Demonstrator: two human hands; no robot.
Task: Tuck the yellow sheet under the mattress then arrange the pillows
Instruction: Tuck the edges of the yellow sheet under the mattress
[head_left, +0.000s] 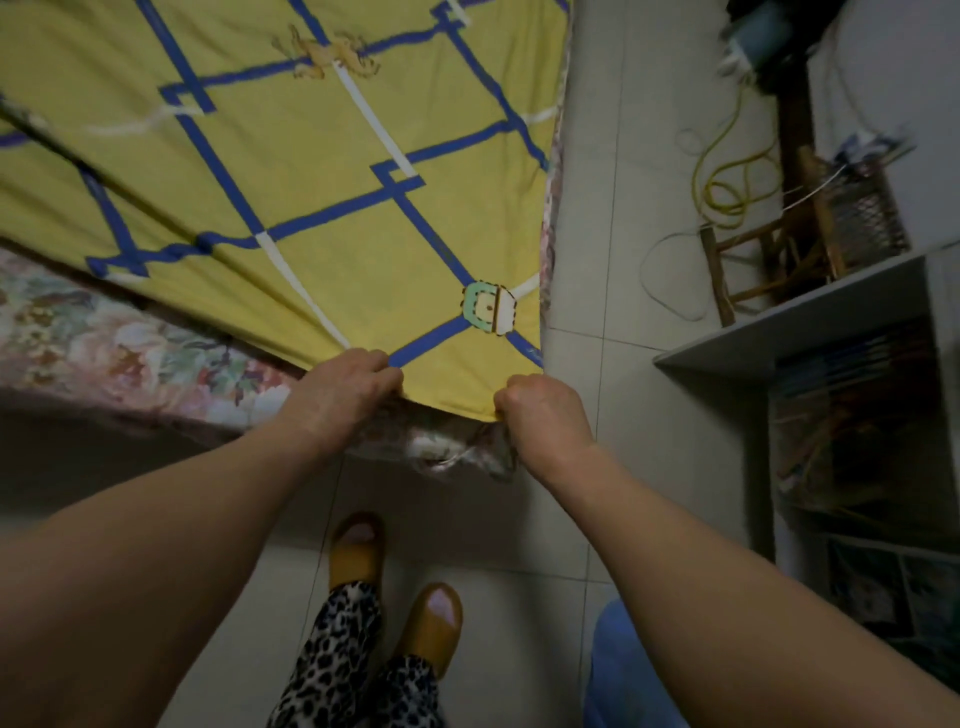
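Note:
The yellow sheet (322, 156), crossed by blue and white stripes, is stretched over the floral mattress (119, 353) and fills the upper left of the view. At the near corner of the bed both hands grip the sheet's edge. My left hand (350, 387) is closed on the hem left of the corner. My right hand (540, 415) is a fist pinching the hem at the corner itself. The mattress's flowered side shows bare below the sheet on the left. No pillows are in view.
A tiled floor (613, 156) runs along the bed's right side. Yellow and white cables (727, 176) lie on it by a wooden stool (769, 260). A grey shelf unit (810, 322) stands at the right. My feet in orange slippers (358, 551) stand just before the corner.

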